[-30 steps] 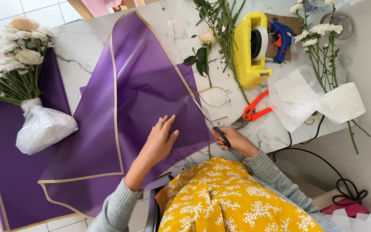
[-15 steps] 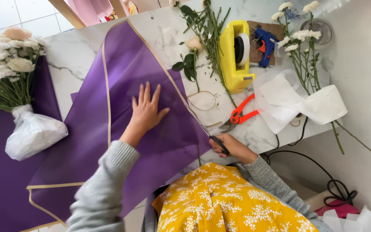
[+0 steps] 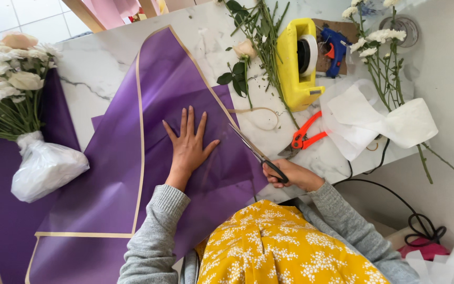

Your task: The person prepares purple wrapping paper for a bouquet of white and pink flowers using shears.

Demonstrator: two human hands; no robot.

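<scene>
Left hand: we press our left hand [image 3: 189, 144] flat on the purple wrapping sheet [image 3: 132, 173], fingers spread wide and palm down, gripping nothing.
Right hand: our right hand [image 3: 290, 175] is closed around the black handles of the scissors [image 3: 256, 152], at the sheet's right edge near the table's front.
Scissors: the blades point up and to the left, lying along the gold-trimmed edge of the sheet; we cannot tell how far apart the blades stand.
Wrapping sheet: it lies spread on the white marble table [image 3: 95, 63], purple with a thin gold border, folded so one border runs down its middle; its lower part hangs toward us.
Bouquet: a bunch of white and pale pink flowers [image 3: 6, 79] lies at the left, its stems wrapped in a white plastic bag [image 3: 45, 168], resting on another purple sheet.
Beyond the scissors: orange-handled pruning shears [image 3: 303, 138] lie just right of the blades, beside crumpled white tissue paper [image 3: 374, 118].
Far side: a yellow tape dispenser [image 3: 298, 63], a blue glue gun [image 3: 334, 47], loose green stems [image 3: 261, 37] and white chrysanthemum sprigs [image 3: 382, 58].
Clothing: grey sleeves and a yellow flowered garment [image 3: 279, 247] fill the lower edge.
</scene>
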